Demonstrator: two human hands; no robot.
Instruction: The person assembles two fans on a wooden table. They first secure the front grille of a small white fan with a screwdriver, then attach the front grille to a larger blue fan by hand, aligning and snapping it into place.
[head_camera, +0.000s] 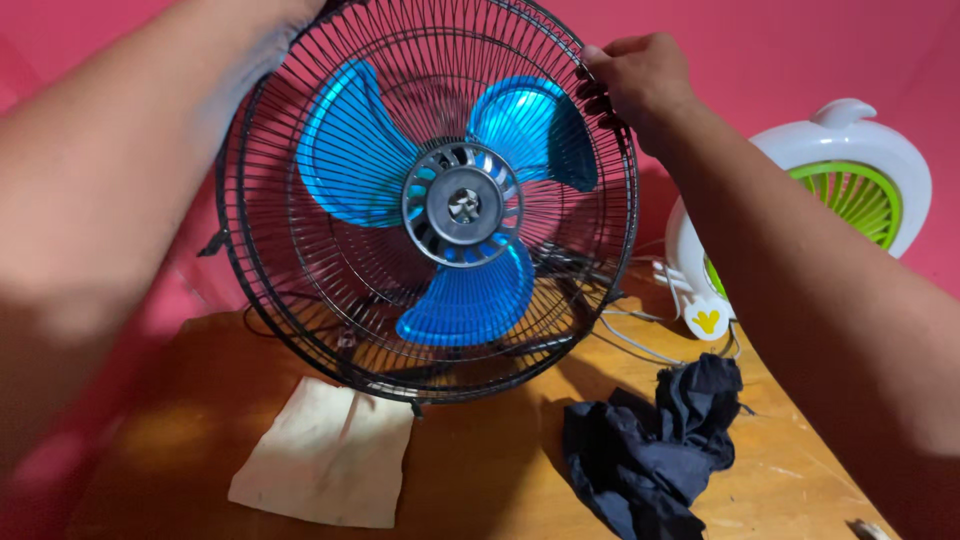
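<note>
Fan (430, 200): upright on wooden table (500, 470), black wire guard around blue blades, tilted toward the camera.
Handling: probably light but bulky; thin guard wires likely to flex, outer rim stiffer.
Hold: best at opposite sides of the rim, clear of the blades.
Right hand (640, 80): fingers curled closed over the upper right rim.
Left hand: hidden behind upper left rim, grip impossible to tell.
Nearby: dark cloth (650, 450), pale rag (330, 460), small white fan (850, 190).

The left hand (290, 12) is hidden behind the fan grille's (300, 310) top rim and cut by the upper edge, so its grip cannot be told. The right arm hides part of the white fan (880, 135). Behind the grille, the stand is unclear.
</note>
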